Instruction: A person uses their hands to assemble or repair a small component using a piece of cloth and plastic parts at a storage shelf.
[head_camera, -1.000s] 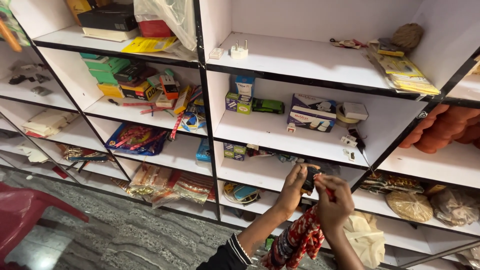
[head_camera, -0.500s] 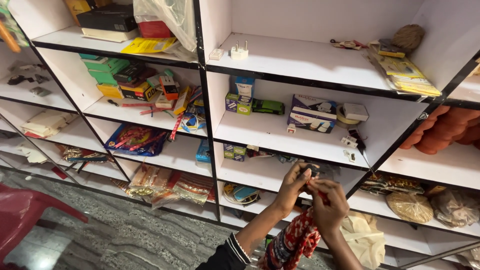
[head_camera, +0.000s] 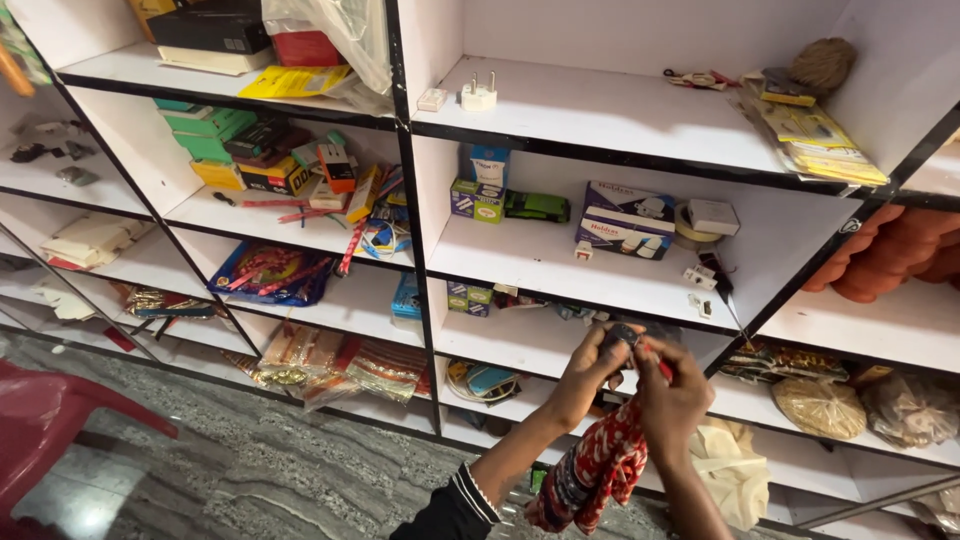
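My left hand and my right hand meet in front of the lower middle shelf. Together they pinch a small dark object with a bit of red at its side; what it is I cannot make out. A red patterned cloth hangs below my right hand, draped between my forearms. Just behind the hands is the white shelf board with small boxes on it.
White shelving with black edges fills the view, holding boxes, packets, a white plug, a ball of twine and orange clay pieces. A red plastic chair stands at the lower left on a grey stone floor.
Both hands have stayed together at the same spot, shifting slightly downward and right while working the small object. The cloth still hangs beneath them.
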